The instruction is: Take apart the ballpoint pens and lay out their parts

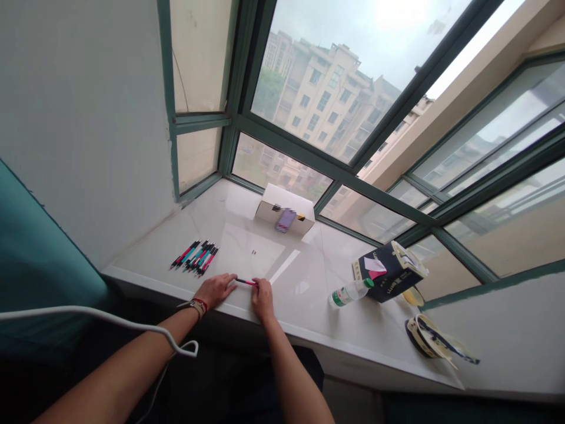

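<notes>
Between my two hands, low over the front of the white sill, lies a slim black and pink pen [246, 282]. The fingers of my left hand [215, 291] pinch its dark left end. At the pink right end, my right hand [263, 297] has closed its fingers and thumb on it. Left of my hands, several pens [195, 258] in black, pink and teal rest side by side in a slanted bunch. Two tiny dark pieces [253, 252] sit on a pale sheet [247, 244] beyond my hands; what they are is too small to tell.
A white box [286, 206] with a purple item on its front stands against the window. To the right are a clear bottle [348, 293] with a green cap, a dark carton [386, 274] and a round tub [426, 338]. A white cable [110, 318] crosses near my left forearm.
</notes>
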The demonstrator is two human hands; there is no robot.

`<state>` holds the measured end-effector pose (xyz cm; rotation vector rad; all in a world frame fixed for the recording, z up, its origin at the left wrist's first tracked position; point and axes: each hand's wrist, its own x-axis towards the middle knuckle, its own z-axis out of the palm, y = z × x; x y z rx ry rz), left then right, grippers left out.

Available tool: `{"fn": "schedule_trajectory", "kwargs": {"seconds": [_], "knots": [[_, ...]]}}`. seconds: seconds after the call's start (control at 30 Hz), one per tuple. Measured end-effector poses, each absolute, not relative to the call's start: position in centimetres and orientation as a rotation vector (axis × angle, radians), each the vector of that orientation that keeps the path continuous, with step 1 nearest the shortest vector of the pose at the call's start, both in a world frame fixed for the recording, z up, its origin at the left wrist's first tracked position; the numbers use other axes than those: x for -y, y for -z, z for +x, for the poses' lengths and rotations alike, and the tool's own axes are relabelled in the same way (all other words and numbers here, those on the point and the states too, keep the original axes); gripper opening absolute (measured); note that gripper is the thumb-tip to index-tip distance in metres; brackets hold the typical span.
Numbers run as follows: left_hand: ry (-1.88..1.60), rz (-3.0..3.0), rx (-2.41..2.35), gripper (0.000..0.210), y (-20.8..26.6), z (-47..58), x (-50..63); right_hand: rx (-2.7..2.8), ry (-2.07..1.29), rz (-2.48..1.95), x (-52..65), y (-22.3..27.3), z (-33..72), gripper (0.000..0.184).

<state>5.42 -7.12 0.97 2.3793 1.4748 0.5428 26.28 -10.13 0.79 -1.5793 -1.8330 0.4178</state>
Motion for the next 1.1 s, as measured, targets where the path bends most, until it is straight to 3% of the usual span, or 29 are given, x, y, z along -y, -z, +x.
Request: {"fn": "schedule_trajectory", "kwargs": {"seconds": [0.4,0.8,1.1], "knots": [[-0.537,2.387,-1.5,0.032,-0.8,5.4,7.2,2.073,-0.457,-1.658,9.5,-1.6,26.6,0.025],[-0.536,2.425,-1.385,0.036,-1.4,5.2,7.3,2.395,-0.915,-1.473,5.5,-4.9,27.2,0.029],[-0.558,2.434,-1.334,0.034,-1.3,5.1,7.3,2.362,-0.771,-1.423,5.8,-4.2,27.2,0.026]]}}
